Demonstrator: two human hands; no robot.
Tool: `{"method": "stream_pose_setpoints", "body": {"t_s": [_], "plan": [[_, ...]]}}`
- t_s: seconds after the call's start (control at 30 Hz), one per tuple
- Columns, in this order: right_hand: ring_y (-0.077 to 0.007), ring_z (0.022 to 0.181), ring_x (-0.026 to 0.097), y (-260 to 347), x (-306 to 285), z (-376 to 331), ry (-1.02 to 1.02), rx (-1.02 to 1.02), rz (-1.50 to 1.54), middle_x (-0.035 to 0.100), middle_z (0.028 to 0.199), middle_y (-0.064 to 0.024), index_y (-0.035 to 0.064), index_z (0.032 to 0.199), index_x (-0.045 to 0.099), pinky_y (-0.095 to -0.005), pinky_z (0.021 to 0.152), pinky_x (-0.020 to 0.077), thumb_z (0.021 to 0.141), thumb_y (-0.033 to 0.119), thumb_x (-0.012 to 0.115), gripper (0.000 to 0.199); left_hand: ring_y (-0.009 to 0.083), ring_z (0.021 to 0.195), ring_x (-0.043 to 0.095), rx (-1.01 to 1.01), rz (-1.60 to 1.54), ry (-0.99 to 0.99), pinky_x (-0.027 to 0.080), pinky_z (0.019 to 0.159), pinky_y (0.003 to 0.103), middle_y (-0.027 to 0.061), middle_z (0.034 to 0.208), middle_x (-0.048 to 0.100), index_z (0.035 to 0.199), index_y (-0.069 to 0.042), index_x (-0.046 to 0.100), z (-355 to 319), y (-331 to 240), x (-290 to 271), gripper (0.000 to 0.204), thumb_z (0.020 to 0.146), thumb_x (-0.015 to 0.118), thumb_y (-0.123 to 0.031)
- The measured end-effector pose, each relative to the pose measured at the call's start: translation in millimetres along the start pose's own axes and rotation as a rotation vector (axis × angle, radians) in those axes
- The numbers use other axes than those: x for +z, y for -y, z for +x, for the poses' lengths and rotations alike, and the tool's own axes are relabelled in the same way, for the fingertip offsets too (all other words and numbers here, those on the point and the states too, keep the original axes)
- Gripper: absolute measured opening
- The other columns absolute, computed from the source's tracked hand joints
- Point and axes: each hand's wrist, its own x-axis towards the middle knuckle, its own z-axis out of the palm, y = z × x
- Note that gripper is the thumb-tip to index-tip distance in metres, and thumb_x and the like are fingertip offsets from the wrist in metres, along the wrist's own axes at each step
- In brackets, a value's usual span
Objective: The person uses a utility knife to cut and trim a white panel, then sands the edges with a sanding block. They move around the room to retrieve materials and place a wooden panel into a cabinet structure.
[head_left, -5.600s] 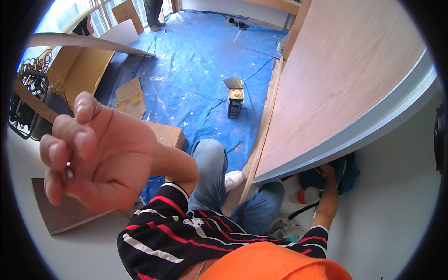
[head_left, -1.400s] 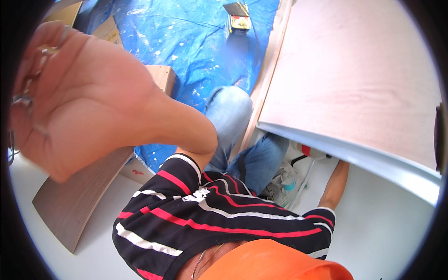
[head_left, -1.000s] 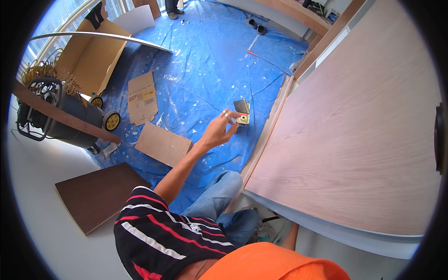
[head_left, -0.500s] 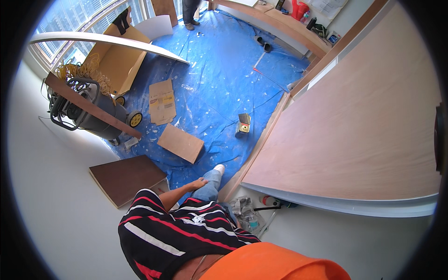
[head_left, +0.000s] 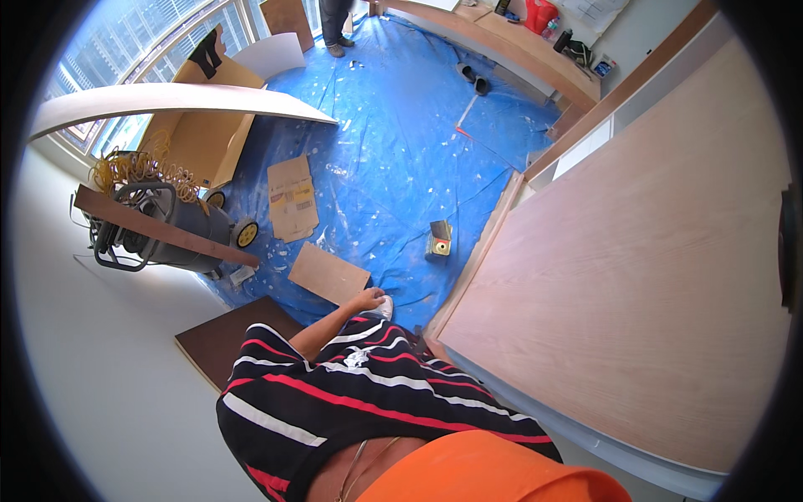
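Note:
My left hand [head_left: 366, 299], with its fingers loosely curled and nothing seen in them, hangs in front of me. It overlaps the near corner of a light wood panel or box [head_left: 329, 274] on the floor; I cannot tell if they touch. One white shoe [head_left: 385, 308] of mine shows just beside the hand. My right hand is out of view. Ahead of me stands a rectangular metal can [head_left: 438, 245] with its dark flap raised. A flattened cardboard piece [head_left: 291, 199] lies beyond the panel. Partly behind my sleeve is a dark brown board [head_left: 230, 339].
Blue plastic sheeting [head_left: 393, 180] covers the floor. At left, a wheeled grey vacuum [head_left: 196, 230] carries yellow hose and a leaning brown strip [head_left: 159, 224]. A long curved white panel [head_left: 184, 99] juts out. A large wooden panel [head_left: 619, 276] fills the right. Another person's legs [head_left: 333, 25] stand far off.
My view has moved forward and turned slightly. My left hand has moved forward from beside my leg to the wood panel's corner. My jeans have gone mostly out of sight behind my shirt.

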Motion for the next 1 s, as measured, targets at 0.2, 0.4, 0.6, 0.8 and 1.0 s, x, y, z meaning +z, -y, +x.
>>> {"method": "stream_pose_setpoints", "body": {"t_s": [0.2, 0.4, 0.6, 0.8, 1.0], "plan": [[-0.0257, 0.097, 0.067, 80, -42, 101, -0.443, -0.133, 0.334, 0.069, 0.112, -0.0141, 0.0044, 0.135, 0.059, -0.0357, 0.087, 0.0542, 0.098, 0.032, 0.062, 0.047, 0.0329, 0.114, 0.066, -0.040, 0.025, -0.229, 0.051, 0.098, 0.041, 0.0219, 0.120, 0.069, 0.126, 0.003, 0.063, 33, -33, -125, 0.048, 0.092, 0.065, -0.031], [-0.0255, 0.109, 0.065, 192, -52, 119, -0.308, 0.166, 0.253, 0.066, 0.125, -0.0147, 0.0041, 0.138, 0.057, -0.0405, 0.097, 0.0518, 0.098, 0.048, 0.058, 0.059, 0.0314, 0.119, 0.063, -0.009, -0.084, -0.409, 0.047, 0.102, 0.040, 0.0207, 0.125, 0.067, 0.128, 0.001, 0.062, 48, -66, -181, 0.043, 0.096, 0.062, -0.028], [-0.0284, 0.115, 0.063, 298, -48, 166, 0.134, 0.262, 0.372, 0.063, 0.134, -0.0144, 0.0024, 0.143, 0.052, -0.0413, 0.104, 0.0484, 0.098, 0.060, 0.050, 0.073, 0.0274, 0.122, 0.060, -0.134, -0.344, -0.343, 0.046, 0.103, 0.038, 0.0190, 0.129, 0.065, 0.133, 0.000, 0.059, 82, -73, -195, 0.046, 0.097, 0.063, -0.028], [-0.0286, 0.123, 0.059, 350, -89, 292, -0.042, 0.362, -0.027, 0.060, 0.138, -0.0148, 0.0048, 0.143, 0.054, -0.0423, 0.106, 0.0462, 0.098, 0.056, 0.054, 0.068, 0.0272, 0.113, 0.065, -0.134, -0.259, -0.438, 0.050, 0.097, 0.036, 0.0185, 0.130, 0.064, 0.135, -0.002, 0.058, 177, -95, -271, 0.046, 0.096, 0.064, -0.028], [-0.0286, 0.117, 0.063, 486, -145, 416, -0.121, 0.253, -0.067, 0.062, 0.135, -0.0142, 0.0133, 0.147, 0.050, -0.0477, 0.100, 0.0469, 0.096, 0.050, 0.058, 0.063, 0.0281, 0.106, 0.068, -0.066, -0.260, -0.450, 0.054, 0.091, 0.038, 0.0196, 0.124, 0.066, 0.134, -0.001, 0.059, 316, -218, -406, 0.044, 0.098, 0.063, -0.026]]}}
